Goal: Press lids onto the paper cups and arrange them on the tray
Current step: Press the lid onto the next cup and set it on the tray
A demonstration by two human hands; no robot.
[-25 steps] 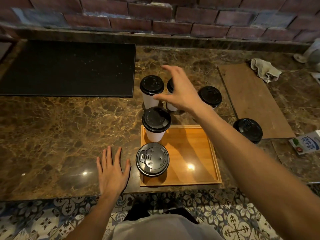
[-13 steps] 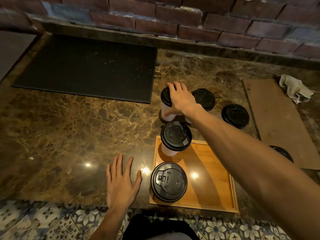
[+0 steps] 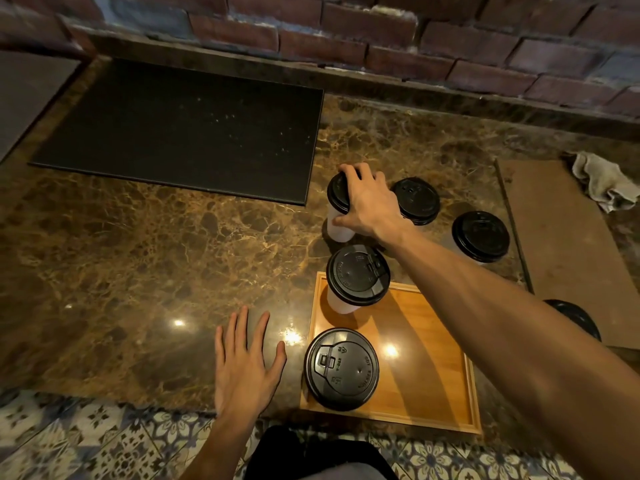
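A wooden tray (image 3: 429, 386) lies at the counter's front edge. Two white paper cups with black lids stand along its left side, a near cup (image 3: 341, 368) and a far cup (image 3: 356, 275). Behind the tray, my right hand (image 3: 369, 202) grips a third lidded cup (image 3: 338, 216) from above, fingers over the lid and thumb on the white wall. Two more lidded cups (image 3: 417, 200) (image 3: 480, 236) stand to its right on the counter. My left hand (image 3: 244, 368) rests flat on the marble, fingers spread, left of the tray.
A black mat (image 3: 183, 133) covers the back left of the counter. A brown board (image 3: 568, 251) lies at the right with a crumpled cloth (image 3: 604, 181) on its far end. Another black lid (image 3: 576, 320) shows behind my right forearm. A brick wall closes the back.
My right hand reached forward and came down over the cup behind the tray, closing round it. The view shifted closer and to the left. My left hand stayed flat.
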